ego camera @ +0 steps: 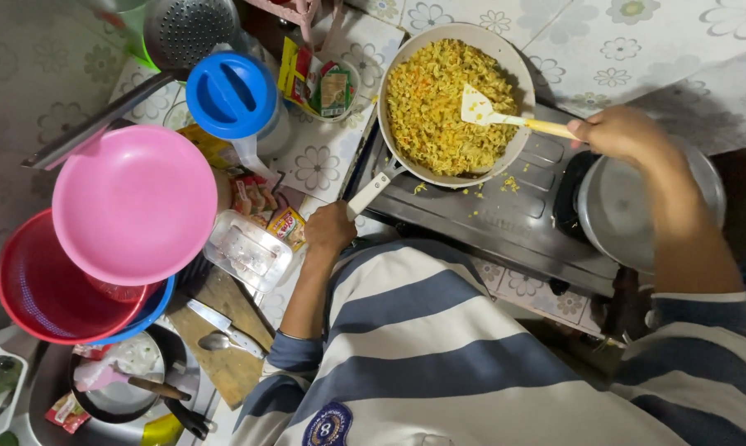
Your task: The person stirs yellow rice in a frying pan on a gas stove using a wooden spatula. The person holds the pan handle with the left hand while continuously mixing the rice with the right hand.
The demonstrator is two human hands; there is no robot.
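A pale frying pan full of yellow noodles sits on a grey gas stove. My left hand grips the pan's light handle at its near end. My right hand holds a spatula by its yellow handle; its white blade rests in the noodles at the pan's right side. Bits of noodle lie scattered on the stove top below the pan.
A metal lidded pot occupies the right burner under my right forearm. Left of the stove: pink bowl, red colander, blue-lidded jug, clear plastic tub, seasoning packets, cutting board with knife and spoon.
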